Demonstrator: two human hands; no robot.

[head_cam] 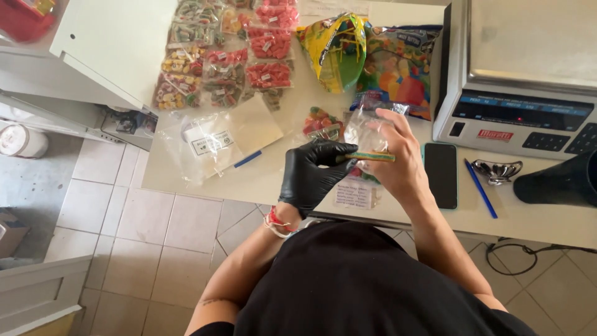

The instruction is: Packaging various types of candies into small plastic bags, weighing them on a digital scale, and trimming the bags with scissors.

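Note:
My left hand (pixel 311 174) wears a black glove and pinches one end of a long striped candy strip (pixel 371 157). My bare right hand (pixel 398 163) holds a small clear plastic bag (pixel 365 129) upright, with the strip lying across its lower part. Both hands hover over the front edge of the cream table (pixel 261 180). Just beyond them lies a clear bag of mixed gummies (pixel 321 121). A small labelled bag (pixel 356 194) lies flat under my hands.
Rows of filled candy bags (pixel 224 59) lie at the far left. Two big candy sacks (pixel 367 59) stand at the back. A weighing scale (pixel 522 81), phone (pixel 440 175), blue pen (pixel 480 186), metal scoop (pixel 496 170) and dark container (pixel 559 182) sit right. Empty labelled bags (pixel 208 144) lie left.

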